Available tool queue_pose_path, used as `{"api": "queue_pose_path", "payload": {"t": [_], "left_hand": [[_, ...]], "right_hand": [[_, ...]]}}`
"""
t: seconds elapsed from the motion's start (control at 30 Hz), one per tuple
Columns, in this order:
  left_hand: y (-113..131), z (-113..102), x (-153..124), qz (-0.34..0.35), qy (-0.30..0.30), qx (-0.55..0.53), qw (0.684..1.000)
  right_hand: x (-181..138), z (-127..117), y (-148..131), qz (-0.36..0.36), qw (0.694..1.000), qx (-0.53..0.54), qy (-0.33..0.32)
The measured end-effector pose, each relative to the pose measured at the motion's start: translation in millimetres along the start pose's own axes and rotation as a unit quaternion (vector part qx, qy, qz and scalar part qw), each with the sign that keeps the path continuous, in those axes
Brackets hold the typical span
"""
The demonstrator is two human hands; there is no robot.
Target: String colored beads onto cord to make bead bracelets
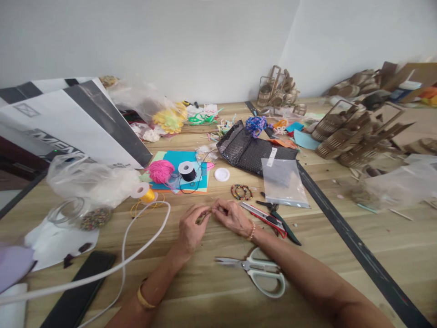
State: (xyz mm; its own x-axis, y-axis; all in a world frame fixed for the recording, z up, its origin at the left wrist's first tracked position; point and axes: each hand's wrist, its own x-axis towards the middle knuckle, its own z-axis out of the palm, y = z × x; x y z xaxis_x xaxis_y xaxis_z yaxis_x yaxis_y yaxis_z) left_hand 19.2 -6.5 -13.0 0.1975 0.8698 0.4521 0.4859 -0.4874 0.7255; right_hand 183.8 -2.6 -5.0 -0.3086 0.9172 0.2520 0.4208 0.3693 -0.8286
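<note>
My left hand [191, 226] and my right hand [231, 216] meet over the wooden table [205, 291], fingers pinched together on something small and thin that I cannot make out. A beaded bracelet [241, 192] lies just beyond my right hand. White-handled scissors [256, 268] rest on the table below my right wrist. A red utility knife [262, 215] and dark pliers [280, 221] lie to the right of my right hand.
A black thread spool [187, 171] and pink yarn [160, 171] sit on blue paper [177, 159]. An orange spool [145, 193], a bead jar [82, 214], a clear zip bag [282, 183], a black mailer [251, 150] and wooden baskets [344, 132] surround the work spot. A white cable [136, 248] curves at left.
</note>
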Motion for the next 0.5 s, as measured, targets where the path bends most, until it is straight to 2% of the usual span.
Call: {"api": "queue_pose_path", "payload": {"t": [0.23, 0.5], "left_hand": [[-1.8, 0.9, -0.4, 0.001, -0.002, -0.001, 1.0], [4.1, -0.2, 2.6, -0.043, 0.008, -0.005, 0.999]], "right_hand": [[-2.1, 2.8, 4.0, -0.027, 1.0, -0.017, -0.002], [-2.7, 3.1, 4.3, -0.032, 0.999, -0.03, 0.001]]}}
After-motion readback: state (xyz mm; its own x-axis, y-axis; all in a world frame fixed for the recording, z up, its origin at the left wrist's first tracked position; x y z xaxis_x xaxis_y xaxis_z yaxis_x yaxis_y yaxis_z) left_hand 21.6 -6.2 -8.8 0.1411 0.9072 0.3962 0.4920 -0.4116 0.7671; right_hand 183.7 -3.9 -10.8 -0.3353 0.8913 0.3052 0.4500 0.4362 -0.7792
